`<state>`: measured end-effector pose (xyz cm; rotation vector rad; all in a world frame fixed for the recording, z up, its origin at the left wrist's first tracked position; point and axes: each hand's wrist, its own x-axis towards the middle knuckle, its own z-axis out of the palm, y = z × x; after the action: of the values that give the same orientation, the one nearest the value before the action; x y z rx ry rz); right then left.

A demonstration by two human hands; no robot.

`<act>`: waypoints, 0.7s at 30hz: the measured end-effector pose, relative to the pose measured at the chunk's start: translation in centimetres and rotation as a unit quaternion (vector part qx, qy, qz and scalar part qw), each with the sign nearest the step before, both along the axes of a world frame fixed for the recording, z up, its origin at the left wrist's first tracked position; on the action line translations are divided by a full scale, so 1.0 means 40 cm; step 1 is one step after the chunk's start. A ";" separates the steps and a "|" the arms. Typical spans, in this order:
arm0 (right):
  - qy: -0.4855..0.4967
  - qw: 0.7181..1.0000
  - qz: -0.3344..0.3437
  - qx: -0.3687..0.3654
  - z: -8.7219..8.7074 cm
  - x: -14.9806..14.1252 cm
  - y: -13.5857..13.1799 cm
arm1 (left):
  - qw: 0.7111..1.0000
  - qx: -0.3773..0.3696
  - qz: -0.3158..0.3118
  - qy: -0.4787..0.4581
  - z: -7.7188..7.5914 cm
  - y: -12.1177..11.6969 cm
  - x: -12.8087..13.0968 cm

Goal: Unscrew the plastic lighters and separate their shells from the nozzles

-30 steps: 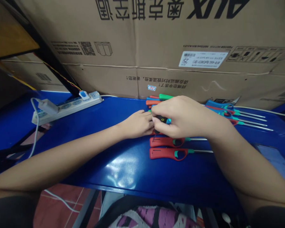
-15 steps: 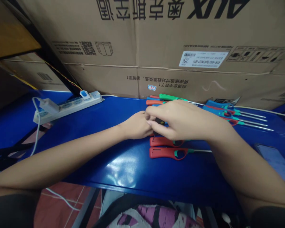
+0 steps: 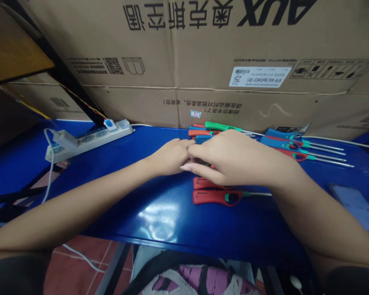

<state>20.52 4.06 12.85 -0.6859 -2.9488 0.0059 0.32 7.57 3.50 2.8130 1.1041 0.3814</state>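
Note:
My left hand [image 3: 171,157] and my right hand [image 3: 242,159] meet over the middle of a row of long-necked gas lighters, fingers touching. Both hands are closed; the fingers of the right hide most of what lies between them. Only a sliver of something dark shows under the right thumb. Nearest me are a red lighter [image 3: 210,197] and another red lighter [image 3: 199,183] partly under my right hand. Beyond my hands lie a green lighter [image 3: 218,125], an orange lighter [image 3: 199,133] and a blue lighter [image 3: 203,139].
Several more lighters with blue and red handles [image 3: 281,143] lie at the right, metal necks pointing right. A power strip [image 3: 92,139] with plugs is at the left of the blue table [image 3: 123,221]. A phone [image 3: 355,200] lies right. A large cardboard box [image 3: 141,94] stands behind.
My left hand has shifted slightly left. My right fingertips have moved a little left and down, and the dark piece with a yellow mark between the hands is now mostly covered.

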 end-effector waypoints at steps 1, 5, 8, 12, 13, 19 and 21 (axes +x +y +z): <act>0.002 1.000 0.003 0.000 0.000 -0.001 0.002 | 1.000 0.003 0.005 0.009 0.004 0.002 -0.013; 0.009 1.000 -0.018 -0.001 -0.001 0.000 0.010 | 0.999 0.006 0.032 0.042 0.008 0.003 -0.077; -0.014 0.999 -0.035 0.008 0.002 0.003 0.011 | 0.994 0.004 0.058 0.092 -0.007 -0.007 -0.123; -0.013 0.999 -0.039 -0.005 0.006 0.005 0.006 | 0.988 0.020 0.073 0.132 -0.036 -0.027 -0.158; -0.015 0.999 -0.040 -0.002 0.007 0.004 0.005 | 0.988 0.024 0.075 0.136 -0.042 -0.031 -0.162; -0.010 1.000 -0.010 -0.001 0.006 0.001 0.001 | 0.994 0.001 0.074 0.084 -0.061 -0.038 -0.179; -0.024 0.999 -0.020 0.014 0.005 0.001 -0.002 | 0.995 -0.009 0.077 0.063 -0.057 -0.039 -0.182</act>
<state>20.57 4.00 13.07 -0.7509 -2.9743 -0.0566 -6.95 6.00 1.22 2.7793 1.3469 0.2059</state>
